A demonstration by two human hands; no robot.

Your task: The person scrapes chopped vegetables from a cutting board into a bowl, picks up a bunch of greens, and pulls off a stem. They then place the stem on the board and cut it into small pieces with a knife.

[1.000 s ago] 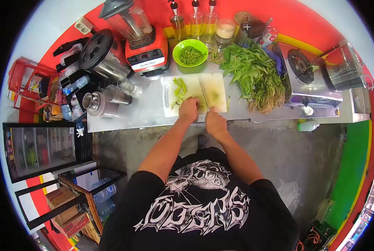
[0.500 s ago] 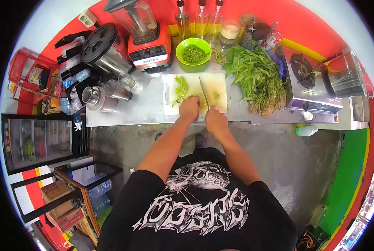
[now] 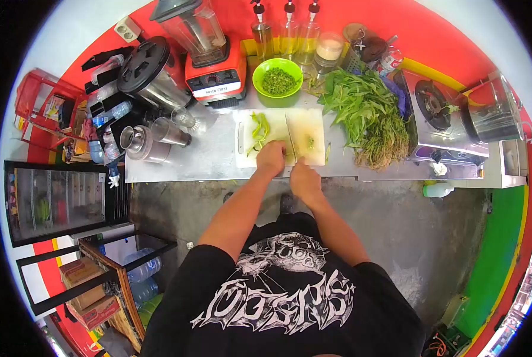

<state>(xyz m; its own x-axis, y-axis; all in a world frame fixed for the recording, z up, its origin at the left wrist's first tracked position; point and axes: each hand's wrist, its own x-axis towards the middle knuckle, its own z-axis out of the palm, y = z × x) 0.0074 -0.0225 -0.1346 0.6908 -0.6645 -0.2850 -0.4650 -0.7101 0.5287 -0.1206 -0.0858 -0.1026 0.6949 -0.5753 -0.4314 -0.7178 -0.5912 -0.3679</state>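
My right hand is closed around the handle of a knife, whose blade points away from me over a white cutting board. Just left of the blade, my left hand rests on the board with its fingers curled together; what they hold is hidden beneath them. Long green chillies lie on the board's left side, beyond my left hand. To the right of the knife are small green cut bits. Behind the board stands a lime-green bowl with chopped greens in it.
A heap of leafy greens with roots lies right of the board, beside a gas stove with a pot. A red blender, pump bottles and a glass tumbler stand around the back and left. The metal counter's front edge is near.
The right hand has shifted slightly left and towards me, and the knife lies a little straighter, closer to the left hand. The whole view has moved slightly.
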